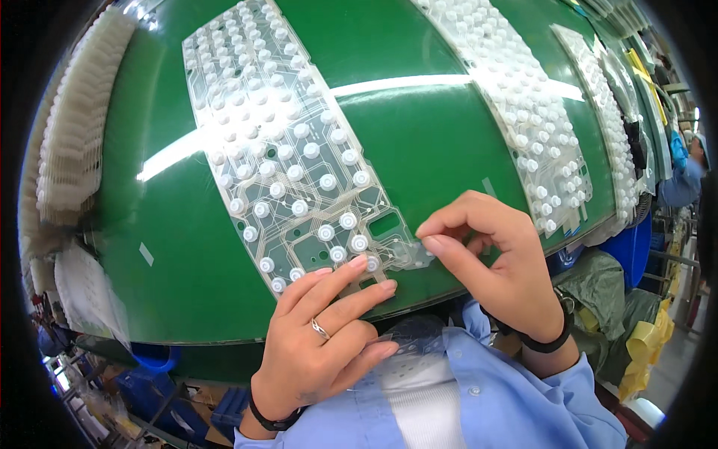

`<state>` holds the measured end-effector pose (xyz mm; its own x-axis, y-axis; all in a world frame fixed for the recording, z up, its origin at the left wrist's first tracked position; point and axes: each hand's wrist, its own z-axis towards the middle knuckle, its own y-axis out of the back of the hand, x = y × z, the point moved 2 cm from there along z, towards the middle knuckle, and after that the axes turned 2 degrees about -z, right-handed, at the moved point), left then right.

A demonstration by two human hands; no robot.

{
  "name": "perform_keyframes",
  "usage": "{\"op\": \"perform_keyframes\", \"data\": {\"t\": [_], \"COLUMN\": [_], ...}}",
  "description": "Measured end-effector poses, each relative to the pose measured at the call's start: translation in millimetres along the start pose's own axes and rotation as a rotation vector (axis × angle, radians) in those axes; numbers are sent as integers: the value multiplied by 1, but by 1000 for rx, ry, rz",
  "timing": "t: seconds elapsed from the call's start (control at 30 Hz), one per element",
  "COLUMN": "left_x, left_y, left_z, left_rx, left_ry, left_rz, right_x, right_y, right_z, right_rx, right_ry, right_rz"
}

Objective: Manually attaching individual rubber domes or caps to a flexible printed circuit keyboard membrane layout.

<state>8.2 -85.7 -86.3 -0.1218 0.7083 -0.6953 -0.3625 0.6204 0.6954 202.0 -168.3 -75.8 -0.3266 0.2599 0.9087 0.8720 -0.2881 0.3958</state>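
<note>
Glossy green tabletop [419, 150], streaked with bright reflections, fills most of the head view, its near edge curving above the wearer's light blue shirt [508, 400]. On it, left of centre, a long transparent plastic membrane sheet printed with fine pale lines and dotted with white round domes [288, 157] lies flat, slanting toward the wearer. The left hand [318, 344], with a silver ring, rests its fingertips on the sheet's near end, fingers loosely spread and grasping nothing. Beside that end, the right hand [520, 277] brings thumb and index fingertip almost together at a clear tab [411, 254] on the sheet's right edge; whether anything thin is pinched between them cannot be told. Farther right lies a second strip of white-domed clear sheets [523, 112], and at far left stands a thick stack of translucent domed sheets [78, 127]. Beyond the table's right end sit a blue bin [628, 251] and crumpled grey-green plastic bags [594, 284].
</note>
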Motion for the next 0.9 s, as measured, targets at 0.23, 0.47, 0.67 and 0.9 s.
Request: {"op": "perform_keyframes", "data": {"t": [0.23, 0.47, 0.67, 0.9], "left_x": [4, 7, 8, 5], "left_y": [2, -2, -2, -2], "left_z": [-2, -5, -4, -6], "left_rx": [-11, -10, -18, -27], "left_ry": [-10, -32, -39, -32], "left_rz": [-17, 6, 7, 12], "right_x": [5, 2, 2, 4], "right_y": [-10, -12, -13, -12], "right_z": [9, 9, 10, 9], "right_rx": [10, 17, -3, 4], "right_ry": [9, -23, -12, -25], "right_rz": [-80, -94, -126, -119]}}
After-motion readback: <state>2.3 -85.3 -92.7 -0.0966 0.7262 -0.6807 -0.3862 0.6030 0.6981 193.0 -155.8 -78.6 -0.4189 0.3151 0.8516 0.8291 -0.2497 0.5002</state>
